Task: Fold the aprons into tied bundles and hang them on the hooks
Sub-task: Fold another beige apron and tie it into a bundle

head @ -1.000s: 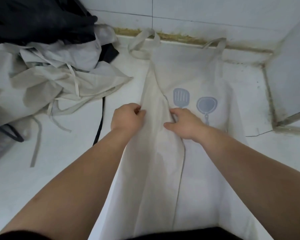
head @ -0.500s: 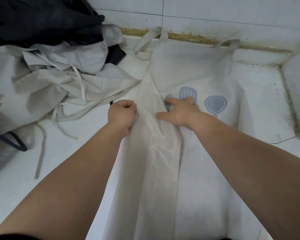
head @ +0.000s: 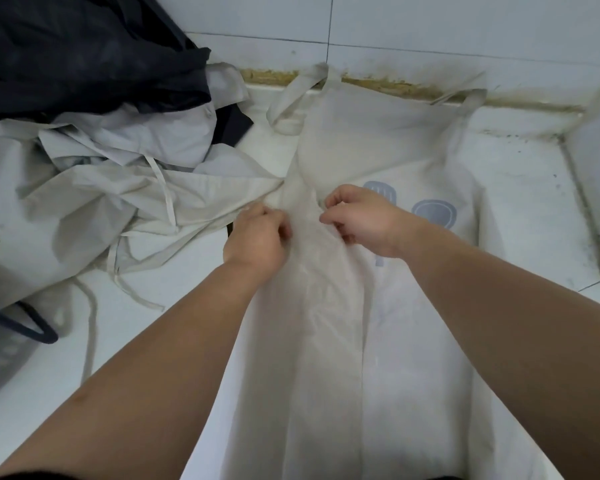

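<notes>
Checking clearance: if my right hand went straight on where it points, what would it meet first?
Likely the raised apron fold the right hand pinches, then the crumpled apron pile; depth unclear.

A heap of aprons crowds the left; bare counter lies open right.

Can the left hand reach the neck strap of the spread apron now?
Probably yes: the neck strap lies uncovered beyond the left hand, with only the flat apron between. That hand pinches the apron's fold and must release first.
</notes>
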